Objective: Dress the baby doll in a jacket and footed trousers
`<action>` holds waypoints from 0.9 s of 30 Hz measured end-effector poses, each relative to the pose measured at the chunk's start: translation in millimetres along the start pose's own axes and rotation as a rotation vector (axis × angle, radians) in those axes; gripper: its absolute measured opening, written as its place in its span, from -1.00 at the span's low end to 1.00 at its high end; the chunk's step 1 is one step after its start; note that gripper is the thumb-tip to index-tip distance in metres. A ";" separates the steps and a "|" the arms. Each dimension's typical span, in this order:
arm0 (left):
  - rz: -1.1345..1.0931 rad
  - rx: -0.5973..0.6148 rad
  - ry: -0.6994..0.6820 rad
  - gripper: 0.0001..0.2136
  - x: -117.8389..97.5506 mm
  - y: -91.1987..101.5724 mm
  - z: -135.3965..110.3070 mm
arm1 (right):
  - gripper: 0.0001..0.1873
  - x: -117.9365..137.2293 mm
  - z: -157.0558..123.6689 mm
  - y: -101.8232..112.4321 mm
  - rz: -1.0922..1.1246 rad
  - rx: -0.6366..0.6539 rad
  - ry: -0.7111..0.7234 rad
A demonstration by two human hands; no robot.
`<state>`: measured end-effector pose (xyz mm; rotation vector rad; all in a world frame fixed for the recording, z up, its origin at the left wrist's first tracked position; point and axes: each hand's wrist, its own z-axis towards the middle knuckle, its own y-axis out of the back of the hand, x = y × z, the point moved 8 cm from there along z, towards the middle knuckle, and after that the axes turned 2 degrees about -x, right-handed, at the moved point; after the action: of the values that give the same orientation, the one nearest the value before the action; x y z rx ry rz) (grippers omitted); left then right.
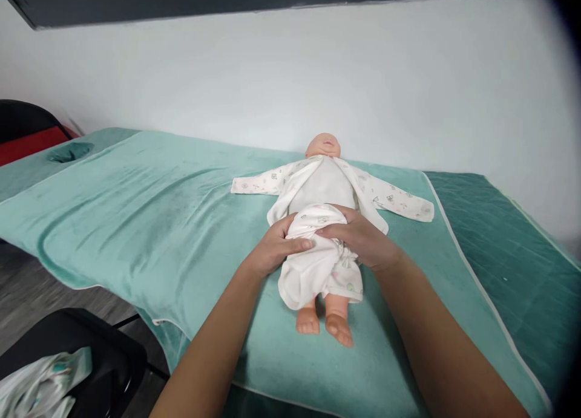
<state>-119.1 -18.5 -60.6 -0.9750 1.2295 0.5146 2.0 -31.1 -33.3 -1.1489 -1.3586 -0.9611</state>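
Observation:
A baby doll [323, 144] lies on its back on a green cover [190, 224], its head toward the wall and bare feet toward me. It wears a white printed top [261, 182] that hangs open at the front, sleeves spread wide, over a plain white layer. White printed pants [302, 273] are bunched around its hips and upper legs. My left hand [276, 245] grips the waist of the pants at one side, thumb on top. Opposite it, my right hand [363, 233] holds the other side, thumb pressed on the folds. Several fingertips are hidden in the cloth.
A white wall [204, 85] rises behind the bed. At lower left stands a black chair [109, 351] with crumpled white-and-green cloth [59, 375] on it. Another black and red chair [29, 140] is at far left. A darker green quilted cover [512, 248] shows at right.

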 end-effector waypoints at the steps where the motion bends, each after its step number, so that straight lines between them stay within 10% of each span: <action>1: -0.012 -0.004 -0.006 -0.53 -0.6 -2.0 -0.7 | -0.63 2.1 -0.9 -1.4 -0.014 0.007 0.014; 20: -0.136 -0.663 0.170 -0.71 6.0 -69.0 -132.4 | -0.87 11.2 -17.0 -20.6 -0.598 0.281 0.132; 27: -0.276 -0.756 0.178 -0.57 50.1 -70.7 -155.7 | -0.90 7.3 -20.7 -23.5 -0.637 0.351 0.136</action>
<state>-133.3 -194.1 -87.7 -1.8334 1.0346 0.7000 -16.2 -55.3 -22.5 -0.3734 -1.7351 -1.1543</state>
